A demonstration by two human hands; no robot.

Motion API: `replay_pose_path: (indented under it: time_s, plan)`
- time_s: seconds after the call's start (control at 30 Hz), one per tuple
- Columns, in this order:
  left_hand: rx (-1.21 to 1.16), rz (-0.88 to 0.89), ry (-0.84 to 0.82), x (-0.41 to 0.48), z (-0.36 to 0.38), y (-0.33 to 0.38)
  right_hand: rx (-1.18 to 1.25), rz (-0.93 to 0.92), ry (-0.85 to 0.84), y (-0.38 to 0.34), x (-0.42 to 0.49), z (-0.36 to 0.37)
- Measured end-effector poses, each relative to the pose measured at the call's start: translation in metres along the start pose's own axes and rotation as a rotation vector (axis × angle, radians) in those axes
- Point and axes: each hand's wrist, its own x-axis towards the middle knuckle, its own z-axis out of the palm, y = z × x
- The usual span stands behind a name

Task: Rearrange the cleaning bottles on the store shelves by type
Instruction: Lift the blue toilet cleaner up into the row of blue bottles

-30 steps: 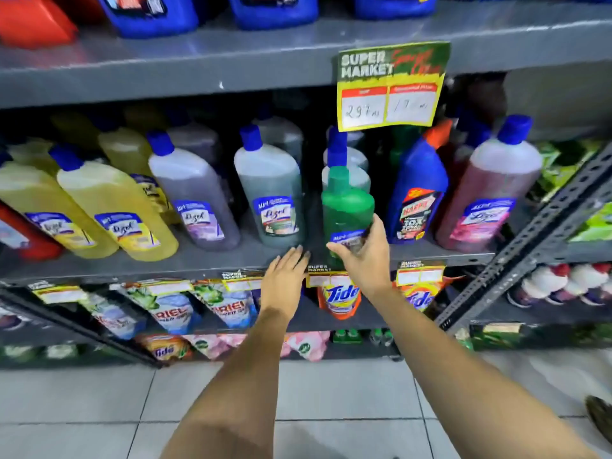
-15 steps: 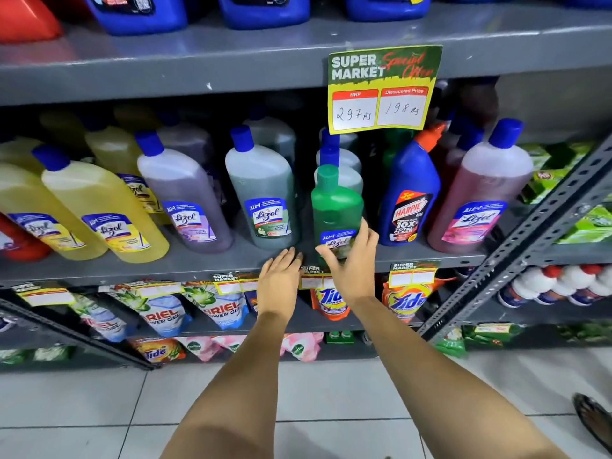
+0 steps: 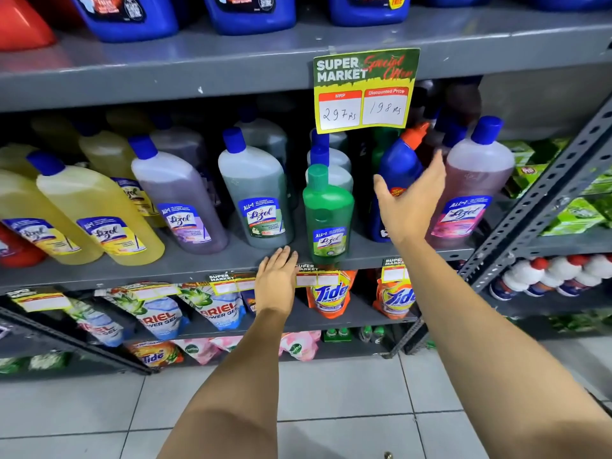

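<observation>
On the middle grey shelf (image 3: 205, 263) stand Lizol bottles with blue caps: yellow ones (image 3: 92, 207) at the left, then a purple one (image 3: 175, 197), a grey-green one (image 3: 255, 190) and a pink one (image 3: 473, 180) at the right. A small green Lizol bottle (image 3: 328, 210) stands at the shelf's front edge. Right of it is a blue Harpic bottle (image 3: 399, 164) with an orange cap. My right hand (image 3: 409, 200) is spread over this bottle's front, thumb on its left, fingers on its right. My left hand (image 3: 276, 276) lies flat on the shelf edge, holding nothing.
A green and yellow price sign (image 3: 364, 91) hangs from the upper shelf, just above the Harpic bottle. Big blue jugs (image 3: 248, 11) stand on top. Tide pouches (image 3: 329, 293) and Ariel pouches (image 3: 159, 316) fill the lower shelf. A slanted metal strut (image 3: 543, 200) borders the right side.
My right hand has let go of the small green Lizol bottle and moved up and right onto the blue Harpic bottle. My left hand has stayed on the shelf edge.
</observation>
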Motion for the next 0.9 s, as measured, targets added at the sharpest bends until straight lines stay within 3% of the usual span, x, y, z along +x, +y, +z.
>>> replay_pose_path:
  time_s: [0.1, 0.3, 0.5, 0.7, 0.77, 0.9]
  plan:
    - [0.012, 0.010, -0.012, 0.000, 0.000, 0.000, -0.081, -0.001, -0.083, 0.009, 0.004, 0.005]
    - [-0.016, 0.022, 0.044, -0.005, -0.006, 0.002, -0.146, -0.076, -0.095, 0.010, 0.008, 0.001]
    - [-0.108, -0.006, 0.455, -0.002, -0.069, 0.053, -0.064, -0.156, -0.111, 0.009, -0.006, -0.022]
    - [-0.226, 0.304, 0.838, 0.071, -0.200, 0.139, 0.089, -0.181, 0.031, -0.039, -0.021, -0.071]
    - [-0.213, 0.385, 0.844, 0.099, -0.238, 0.170, 0.101, -0.184, 0.117, -0.062, -0.027, -0.097]
    - [0.030, 0.437, 0.648, 0.145, -0.261, 0.209, 0.127, -0.221, 0.214, -0.115, -0.024, -0.162]
